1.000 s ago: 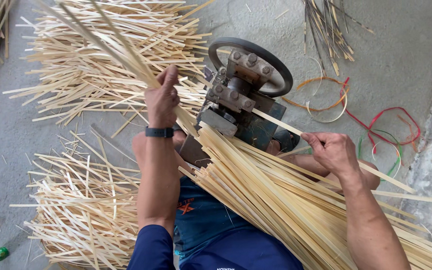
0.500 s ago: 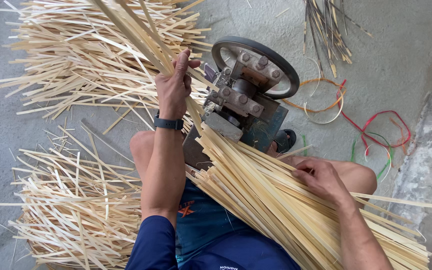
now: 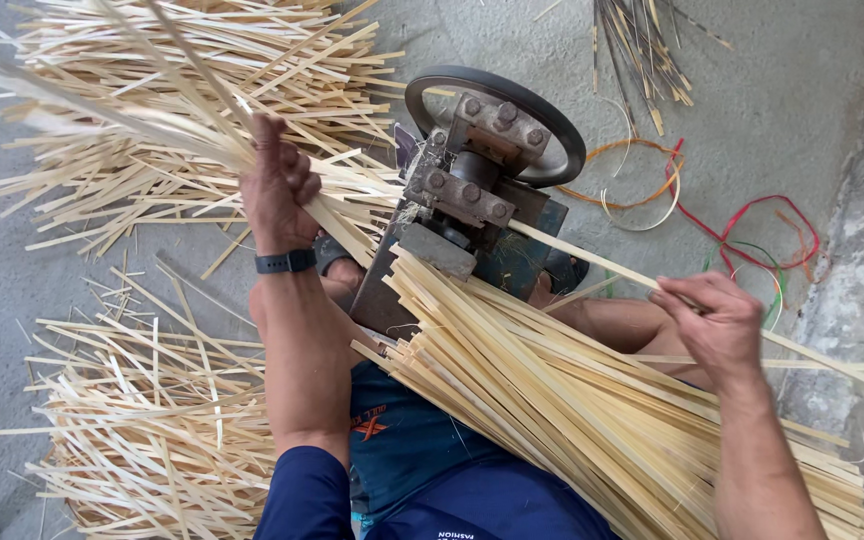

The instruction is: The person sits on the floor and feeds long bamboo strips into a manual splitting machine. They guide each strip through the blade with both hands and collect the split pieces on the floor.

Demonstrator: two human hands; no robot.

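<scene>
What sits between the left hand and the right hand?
In the head view, the metal splitting machine with its black wheel lies between left hand and right hand, above the bamboo strip bundle.

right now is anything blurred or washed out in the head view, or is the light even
Head view: light is soft and even, with no hard shadows or glare on the concrete floor; the splitting machine is sharp; the strips above the left hand smear with motion blur; the right hand is crisp.
</scene>
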